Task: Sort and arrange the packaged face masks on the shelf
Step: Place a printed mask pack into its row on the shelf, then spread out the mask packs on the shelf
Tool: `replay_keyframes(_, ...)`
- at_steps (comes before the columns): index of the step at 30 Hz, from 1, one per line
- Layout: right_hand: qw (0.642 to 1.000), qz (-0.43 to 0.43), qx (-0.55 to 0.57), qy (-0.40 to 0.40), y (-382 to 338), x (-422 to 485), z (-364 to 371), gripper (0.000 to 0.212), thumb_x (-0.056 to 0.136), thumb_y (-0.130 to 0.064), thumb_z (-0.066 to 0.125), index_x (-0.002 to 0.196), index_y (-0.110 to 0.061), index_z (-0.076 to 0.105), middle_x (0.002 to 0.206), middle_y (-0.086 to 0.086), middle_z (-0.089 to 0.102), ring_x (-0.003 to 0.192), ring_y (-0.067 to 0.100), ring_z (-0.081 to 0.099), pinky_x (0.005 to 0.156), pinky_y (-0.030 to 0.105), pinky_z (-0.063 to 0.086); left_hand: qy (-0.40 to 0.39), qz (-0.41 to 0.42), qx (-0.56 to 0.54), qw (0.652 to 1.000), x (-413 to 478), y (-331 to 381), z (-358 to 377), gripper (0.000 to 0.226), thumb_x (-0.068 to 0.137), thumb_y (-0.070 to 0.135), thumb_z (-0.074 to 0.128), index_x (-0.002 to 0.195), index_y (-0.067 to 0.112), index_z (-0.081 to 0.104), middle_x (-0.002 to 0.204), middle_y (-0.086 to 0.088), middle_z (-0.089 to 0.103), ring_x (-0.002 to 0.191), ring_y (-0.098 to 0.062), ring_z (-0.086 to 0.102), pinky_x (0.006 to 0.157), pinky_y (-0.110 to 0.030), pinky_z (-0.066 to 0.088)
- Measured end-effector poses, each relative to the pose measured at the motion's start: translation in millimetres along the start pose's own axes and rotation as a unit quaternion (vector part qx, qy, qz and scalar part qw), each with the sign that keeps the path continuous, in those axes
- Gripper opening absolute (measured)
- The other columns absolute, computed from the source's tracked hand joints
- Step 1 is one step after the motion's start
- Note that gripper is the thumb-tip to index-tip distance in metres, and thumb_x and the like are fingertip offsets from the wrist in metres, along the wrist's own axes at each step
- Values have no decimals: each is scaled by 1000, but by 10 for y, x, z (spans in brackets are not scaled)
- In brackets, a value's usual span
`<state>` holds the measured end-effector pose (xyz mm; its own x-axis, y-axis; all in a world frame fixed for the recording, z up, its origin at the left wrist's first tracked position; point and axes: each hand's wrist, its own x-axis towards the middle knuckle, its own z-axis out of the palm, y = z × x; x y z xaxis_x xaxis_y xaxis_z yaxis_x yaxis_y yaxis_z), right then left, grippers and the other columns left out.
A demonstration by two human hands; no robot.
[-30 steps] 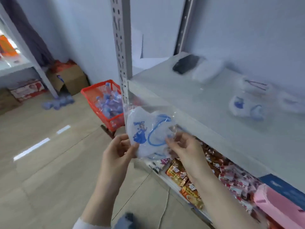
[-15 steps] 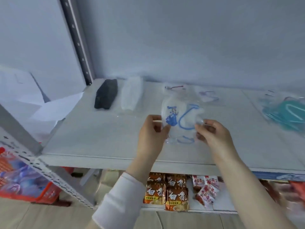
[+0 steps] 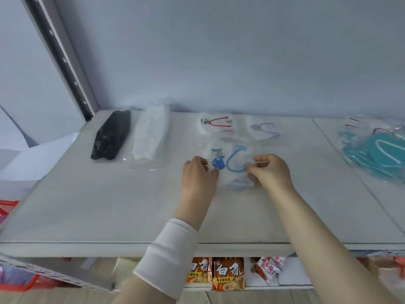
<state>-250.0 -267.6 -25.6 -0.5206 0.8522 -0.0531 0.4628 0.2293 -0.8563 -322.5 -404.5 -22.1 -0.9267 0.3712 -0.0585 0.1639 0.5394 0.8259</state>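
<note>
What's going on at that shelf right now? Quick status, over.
Left grip and right grip pinch the blue-print mask packet by its sides. Packet over the shelf. Red-strap packet and purple-strap packet lie just behind it.

White mask [image 3: 230, 165] with blue print, beside black mask [image 3: 111, 134].

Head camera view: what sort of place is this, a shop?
Likely a small shop or stockroom: a metal shelf holds packaged face masks laid out in groups, with instant noodle packets and snack packets on the tier below.
</note>
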Motion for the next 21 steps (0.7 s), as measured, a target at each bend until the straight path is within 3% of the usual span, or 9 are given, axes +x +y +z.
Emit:
replay_keyframes(4, 998, -6, -67, -5, -22, -54, -30, 33, 80, -23, 69, 109, -8, 63, 94, 3, 65, 94, 18, 60, 74, 19, 37, -22, 8, 42, 999, -28, -5, -15, 36, 90, 22, 60, 121, 4, 54, 119, -13, 52, 106, -27, 53, 79, -19, 31)
replay_keyframes(8, 996, -23, -90, 1, -15, -59, -81, 41, 85, -29, 65, 117, -5, 61, 112, 10, 65, 109, 24, 58, 89, 24, 39, 19, 41, 115, 992, -145, 45, -52, 48, 93, 33, 53, 136, 14, 42, 130, -7, 44, 120, -24, 44, 93, -27, 34)
replay_keyframes(11, 993, -63, -93, 33, 51, -98, -226, 42, 86, -30, 63, 119, -6, 57, 117, 9, 60, 111, 25, 55, 95, 30, 39, 85, 145, 135, 977, -249, 169, -50, 37, 92, 28, 55, 127, 15, 51, 122, -6, 50, 114, -25, 45, 89, -32, 37)
replay_keyframes(14, 986, -114, -101, 65, 161, -175, -513, 37, 87, -28, 61, 120, -10, 56, 120, 7, 55, 113, 23, 52, 97, 29, 39, 99, 284, 126, 945, -320, 419, 108, 25, 87, 16, 62, 111, 10, 63, 107, -11, 60, 100, -33, 55, 81, -39, 44)
replay_keyframes(18, 959, -165, -201, 109, 431, -213, -1145, 38, 90, -32, 57, 124, -14, 53, 126, 5, 53, 119, 20, 48, 95, 25, 39, 25, 371, 156, 915, -521, 817, 624, 23, 83, 14, 65, 106, 9, 66, 102, -10, 63, 95, -32, 60, 79, -39, 46)
replay_keyframes(21, 943, -170, -254, 132, 744, -222, -1780, 35, 88, -27, 61, 118, -10, 57, 121, 10, 57, 114, 26, 52, 95, 34, 43, -45, 411, 198, 889, -749, 1098, 1144, 26, 84, 15, 64, 109, 12, 65, 109, -7, 63, 101, -31, 60, 85, -40, 45)
